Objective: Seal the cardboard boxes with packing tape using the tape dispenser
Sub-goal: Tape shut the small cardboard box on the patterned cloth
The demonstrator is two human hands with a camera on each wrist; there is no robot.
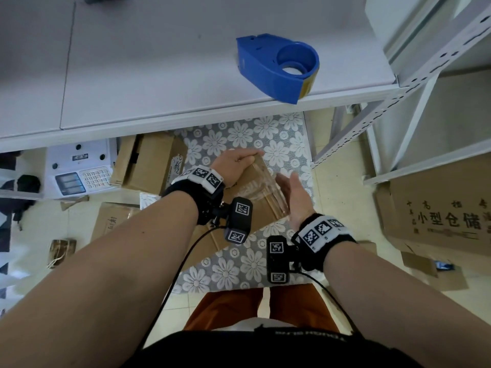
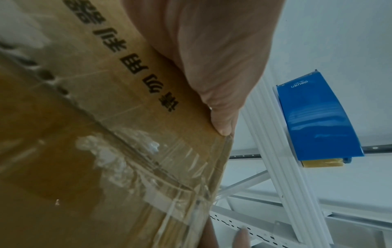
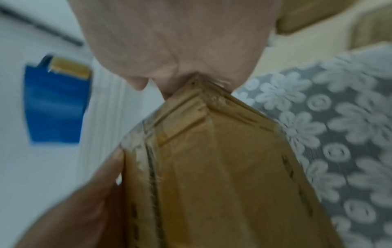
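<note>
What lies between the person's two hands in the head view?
The taped cardboard box: the left hand grips its far corner and the right hand lies flat against its right side.

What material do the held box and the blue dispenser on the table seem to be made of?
Box: brown corrugated cardboard, matte; fluted edges show in the right wrist view, with glossy clear tape wrinkled across it.
Dispenser: probably moulded plastic, uniform blue with a soft sheen and rounded shape.
</note>
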